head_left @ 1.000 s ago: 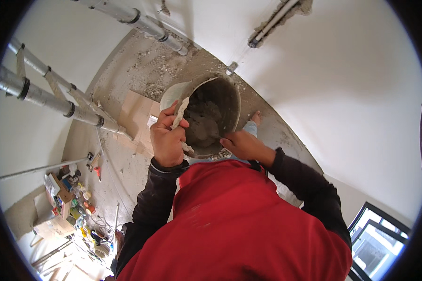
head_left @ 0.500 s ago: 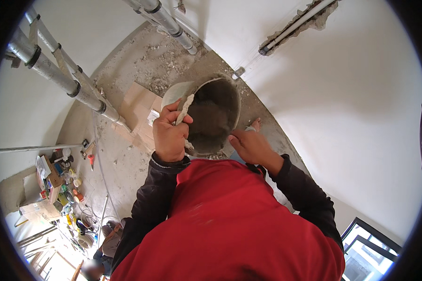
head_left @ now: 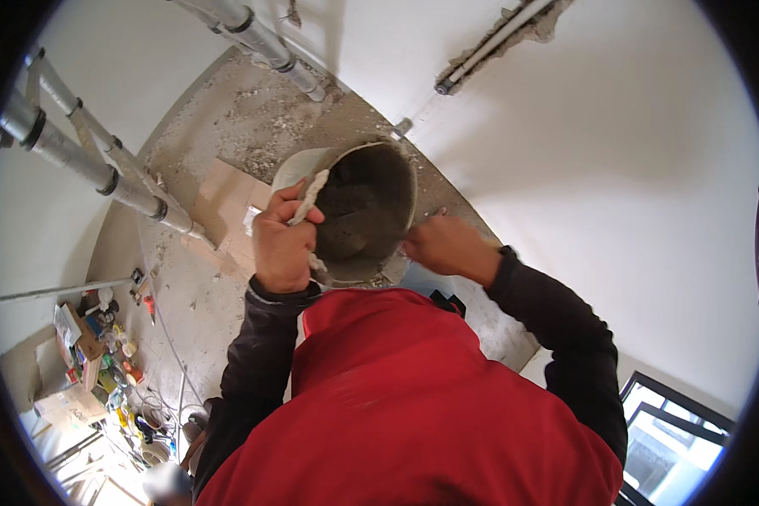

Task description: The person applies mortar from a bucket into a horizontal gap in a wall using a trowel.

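Observation:
A pale, crusted bucket (head_left: 364, 202) hangs tilted in front of me, its mouth turned up toward me and its inside dark. My left hand (head_left: 285, 240) is closed round the thick rope handle (head_left: 312, 196) at the bucket's left side. The rope is twisted and coated in pale, dried material. At the bucket's lower right rim, my right hand (head_left: 451, 249) has its fingers curled in against the edge; it is somewhat blurred and the fingertips are partly hidden. Some greyish residue shows inside the bucket.
Folding ladder legs (head_left: 148, 202) stand at the left. Flattened cardboard (head_left: 219, 198) and rubble (head_left: 253, 126) lie on the floor. A white wall (head_left: 599, 185) with a pipe in a chased groove (head_left: 497, 42) rises at right. Tools and boxes (head_left: 84, 346) crowd the lower left, near another person (head_left: 169, 481).
The bucket and both hands appear a little further left, as does the whole room. The bucket's inside shows more plainly, and my right hand has turned slightly at the rim.

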### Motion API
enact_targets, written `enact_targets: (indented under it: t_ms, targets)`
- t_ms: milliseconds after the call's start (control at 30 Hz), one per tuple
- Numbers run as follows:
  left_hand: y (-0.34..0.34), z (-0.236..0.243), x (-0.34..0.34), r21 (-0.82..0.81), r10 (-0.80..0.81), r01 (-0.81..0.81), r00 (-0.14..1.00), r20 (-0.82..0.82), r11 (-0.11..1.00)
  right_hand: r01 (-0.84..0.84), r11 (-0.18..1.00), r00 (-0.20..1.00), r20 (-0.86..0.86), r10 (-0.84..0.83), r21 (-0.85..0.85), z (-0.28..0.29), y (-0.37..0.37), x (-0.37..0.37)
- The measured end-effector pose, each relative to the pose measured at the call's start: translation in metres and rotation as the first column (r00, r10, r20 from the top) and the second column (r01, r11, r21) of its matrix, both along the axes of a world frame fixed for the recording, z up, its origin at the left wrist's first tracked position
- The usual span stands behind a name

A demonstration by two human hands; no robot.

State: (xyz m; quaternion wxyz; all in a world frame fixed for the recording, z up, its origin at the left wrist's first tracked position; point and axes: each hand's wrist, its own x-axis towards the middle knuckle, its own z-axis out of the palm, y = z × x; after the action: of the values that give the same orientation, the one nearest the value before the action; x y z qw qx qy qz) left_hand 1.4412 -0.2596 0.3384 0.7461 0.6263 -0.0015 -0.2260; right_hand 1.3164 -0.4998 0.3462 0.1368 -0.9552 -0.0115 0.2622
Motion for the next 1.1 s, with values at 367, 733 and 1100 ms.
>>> enact_targets:
  t_ms: [367,733,1100]
  targets:
    - [0.003,0.008,-0.002,0.036,0.023,-0.02,0.997,-0.067,0.999,0.156,0.935,0.985,0.014,-0.17,0.318,-0.032,-0.011,-0.022]
    - [0.053,-0.104,-0.011,0.103,0.264,-0.246,0.935,-0.237,0.964,0.271,0.962,0.93,0.25,-0.269,0.027,-0.043,-0.021,-0.027]
    - [0.19,-0.313,-0.122,0.794,0.654,-0.377,0.756,-0.033,0.476,0.357,0.861,0.912,-0.333,-0.238,0.362,0.051,-0.114,0.041]
